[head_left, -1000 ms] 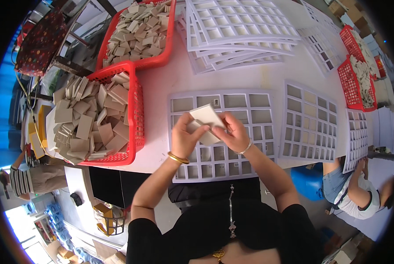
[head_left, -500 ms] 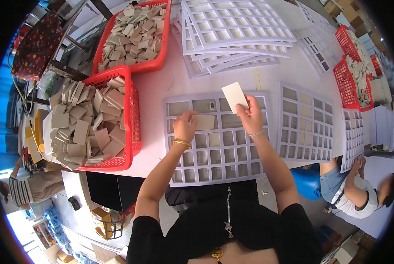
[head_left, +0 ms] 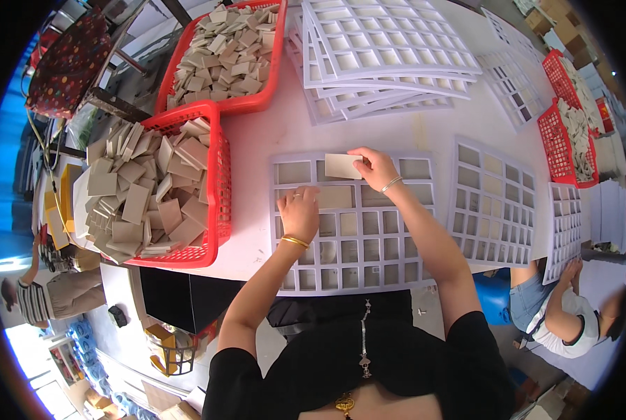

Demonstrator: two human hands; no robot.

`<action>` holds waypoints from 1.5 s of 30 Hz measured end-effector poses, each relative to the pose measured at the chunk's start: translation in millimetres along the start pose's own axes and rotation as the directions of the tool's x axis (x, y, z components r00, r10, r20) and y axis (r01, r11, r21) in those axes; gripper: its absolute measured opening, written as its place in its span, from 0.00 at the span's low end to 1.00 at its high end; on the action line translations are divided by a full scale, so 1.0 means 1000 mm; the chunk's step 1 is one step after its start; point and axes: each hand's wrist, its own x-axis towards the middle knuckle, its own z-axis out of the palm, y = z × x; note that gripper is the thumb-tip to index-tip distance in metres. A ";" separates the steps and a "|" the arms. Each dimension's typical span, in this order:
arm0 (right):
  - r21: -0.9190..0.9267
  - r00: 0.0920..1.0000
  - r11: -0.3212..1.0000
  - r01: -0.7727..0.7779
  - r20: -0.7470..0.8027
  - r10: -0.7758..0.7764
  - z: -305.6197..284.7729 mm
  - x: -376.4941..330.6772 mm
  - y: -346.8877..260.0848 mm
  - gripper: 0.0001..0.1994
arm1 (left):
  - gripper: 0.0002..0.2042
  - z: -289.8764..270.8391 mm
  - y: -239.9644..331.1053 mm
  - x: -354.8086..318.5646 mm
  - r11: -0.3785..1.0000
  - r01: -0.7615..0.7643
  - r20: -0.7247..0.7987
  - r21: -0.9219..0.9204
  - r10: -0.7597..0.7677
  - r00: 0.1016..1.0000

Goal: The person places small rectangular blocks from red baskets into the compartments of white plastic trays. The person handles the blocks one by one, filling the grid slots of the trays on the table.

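In front of me lies a lavender-white grid tray (head_left: pixel 325 295) with rectangular compartments, some holding cream tiles. My right hand (head_left: pixel 373 168) pinches a cream rectangular tile (head_left: pixel 341 166) by its right end, over a top-row compartment. The tile lies almost level, its long side running left to right. Below it, another cream tile (head_left: pixel 336 197) sits in a second-row compartment. Beside that tile's left end, my left hand (head_left: pixel 299 213) rests on the tray with curled fingers. Its fingertips are partly hidden, so whether they hold anything does not show.
Red baskets full of loose tiles, one near (head_left: pixel 221 189) and one farther back (head_left: pixel 274 63), stand on the left. Grid trays are stacked (head_left: pixel 390 42) at the back. Another partly filled tray (head_left: pixel 493 203) lies to the right. A person (head_left: pixel 568 315) sits at the far right.
My right hand has brought its tile left and turned it from upright to nearly level over the top row. My left hand stays by the second-row tile, its fingers more curled.
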 end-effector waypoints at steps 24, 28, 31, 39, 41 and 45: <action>-0.569 0.994 0.815 0.108 0.037 -0.106 0.026 0.008 0.002 0.15 | 0.40 -0.009 -0.013 -0.015 0.937 -0.316 0.510 0.150 0.200 0.837; -0.529 0.994 0.844 0.091 -0.007 -0.112 0.027 0.008 0.002 0.13 | 0.38 -0.013 -0.011 -0.009 0.893 -0.405 0.484 0.198 0.270 0.832; -0.593 0.981 0.788 0.163 0.012 -0.193 0.026 0.011 0.004 0.10 | 0.33 -0.004 -0.011 -0.010 0.812 -0.505 0.423 0.292 0.363 0.830; -0.691 0.930 0.644 0.329 0.118 -0.348 0.037 -0.006 0.009 0.09 | 0.16 -0.019 0.003 0.055 0.911 -0.391 0.277 0.128 0.346 0.896; -0.727 0.937 0.616 0.303 0.109 -0.332 0.042 -0.014 0.003 0.13 | 0.13 -0.023 0.006 0.092 0.954 -0.294 -0.052 -0.065 0.291 0.955; -0.741 0.969 0.625 0.245 0.169 -0.180 0.043 -0.020 -0.006 0.19 | 0.11 -0.057 -0.005 0.194 0.845 -0.262 -0.565 -0.466 -0.056 0.823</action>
